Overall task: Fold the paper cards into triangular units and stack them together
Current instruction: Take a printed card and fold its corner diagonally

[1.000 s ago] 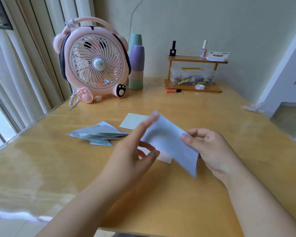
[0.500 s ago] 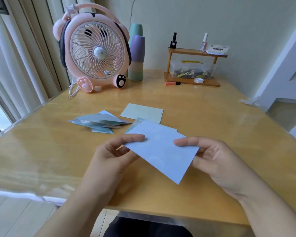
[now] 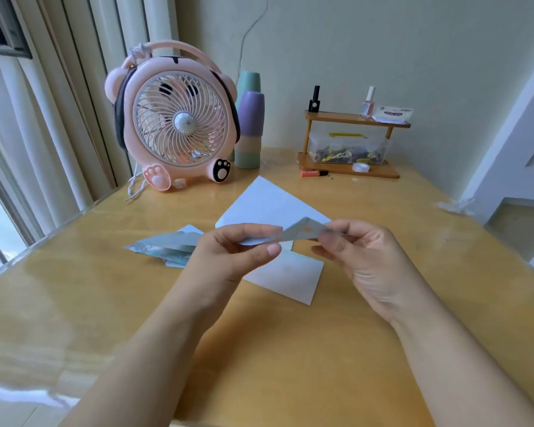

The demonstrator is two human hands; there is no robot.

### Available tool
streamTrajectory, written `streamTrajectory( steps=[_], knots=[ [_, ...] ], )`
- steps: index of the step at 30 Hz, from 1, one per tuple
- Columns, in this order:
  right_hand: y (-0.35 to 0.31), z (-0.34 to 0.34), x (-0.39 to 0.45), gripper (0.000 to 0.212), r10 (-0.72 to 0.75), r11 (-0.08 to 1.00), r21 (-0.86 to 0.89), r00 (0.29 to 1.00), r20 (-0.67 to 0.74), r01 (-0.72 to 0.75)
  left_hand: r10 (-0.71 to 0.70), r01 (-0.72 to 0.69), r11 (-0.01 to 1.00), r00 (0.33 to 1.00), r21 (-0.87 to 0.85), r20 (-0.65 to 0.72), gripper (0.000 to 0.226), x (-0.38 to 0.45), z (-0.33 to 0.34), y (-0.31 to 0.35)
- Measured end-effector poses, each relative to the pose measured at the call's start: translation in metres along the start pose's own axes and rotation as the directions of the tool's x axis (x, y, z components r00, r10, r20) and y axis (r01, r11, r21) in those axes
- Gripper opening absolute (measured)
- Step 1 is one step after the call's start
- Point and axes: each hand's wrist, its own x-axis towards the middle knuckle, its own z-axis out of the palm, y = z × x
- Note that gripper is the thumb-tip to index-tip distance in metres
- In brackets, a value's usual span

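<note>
A pale blue card is pinched by left hand and right hand, right of the folded stack; a crooked crease could easily be made.

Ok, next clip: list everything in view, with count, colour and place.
held card: one, pale blue, pinched at its near edge by both hands
flat cards: at least one, white-blue, on table under the hands
folded units: small pile, blue-teal, table left of hands
fan: one, pink, back left
stacked cups: two stacks, teal, purple and beige, right of fan
wooden shelf: one, brown, back right, two bottles on top
clear box: one, under the shelf top
table: one, yellow wood
left hand: one, pinching card
right hand: one, pinching card
</note>
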Motion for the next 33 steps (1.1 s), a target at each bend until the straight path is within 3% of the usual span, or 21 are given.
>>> streamTrajectory(
  steps=[2,5,11,14,17,20,25,28,33],
  knots=[
    [0.009,0.004,0.004,0.045,0.009,0.997,0.071,0.997,-0.071,-0.004,0.001,-0.008,0.997,0.997,-0.08,-0.08,0.017,0.003,0.004,-0.007],
    [0.016,0.013,0.002,0.032,0.051,0.993,0.115,0.982,-0.181,-0.031,-0.006,-0.021,0.986,0.987,-0.165,-0.163,0.02,0.003,0.009,-0.016],
    [0.014,0.02,0.001,0.025,0.017,0.993,0.121,0.967,-0.254,0.014,0.051,-0.089,0.979,0.978,-0.184,-0.202,0.02,-0.001,0.008,-0.023],
    [0.012,0.017,0.0,0.029,-0.032,0.995,0.081,0.964,-0.263,0.055,0.093,-0.132,0.969,0.978,-0.209,-0.186,0.056,-0.003,0.005,-0.023],
    [0.01,0.009,-0.003,0.045,0.017,1.0,0.017,0.978,-0.21,-0.014,0.088,-0.14,0.967,0.967,-0.211,-0.241,0.088,-0.002,-0.007,-0.02],
    [0.011,0.004,-0.008,0.057,0.081,0.991,-0.096,0.991,-0.106,-0.091,0.15,-0.152,0.988,0.954,0.01,-0.261,0.08,-0.003,-0.014,-0.018],
    [0.009,0.005,-0.015,0.057,0.085,0.982,-0.171,0.996,0.006,-0.082,0.163,-0.117,0.942,0.979,0.313,-0.124,0.052,-0.009,-0.009,-0.016],
    [0.007,0.007,-0.015,0.059,0.064,0.984,-0.163,0.998,-0.018,-0.066,0.125,-0.08,0.931,0.986,0.356,-0.106,0.03,-0.011,-0.007,-0.016],
    [0.007,0.01,-0.016,0.055,0.05,0.997,-0.061,0.994,-0.099,-0.056,0.08,-0.076,0.945,0.997,0.317,0.0,0.021,-0.013,-0.005,-0.015]
  ],
)
